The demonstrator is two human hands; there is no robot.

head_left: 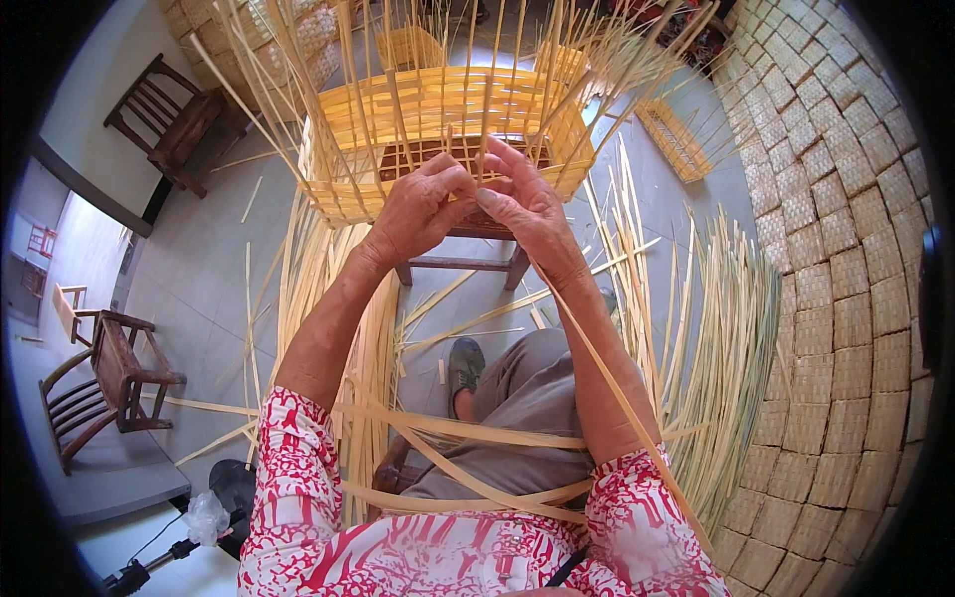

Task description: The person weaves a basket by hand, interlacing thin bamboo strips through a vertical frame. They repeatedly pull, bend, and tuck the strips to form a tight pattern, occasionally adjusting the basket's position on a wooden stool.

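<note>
A partly woven bamboo basket (348,109) with tall upright stakes stands before me on a low wooden stool (458,265). Both hands meet at its near side. My left hand (428,204) is closed in a pinch by the near weave; what sits between its fingertips is hidden. Close beside it, my right hand (527,204) has its thumb and index finger pinched, with the other fingers loosely bent. From that hand a long bamboo strip (607,368) trails down along my right forearm and past my sleeve.
Bundles of bamboo strips lie on the floor to the left (308,289) and right (711,338). More strips (477,432) cross my lap. Wooden chairs (124,373) stand at left. Stacked woven baskets (836,298) line the right side; another basket (676,139) lies at far right.
</note>
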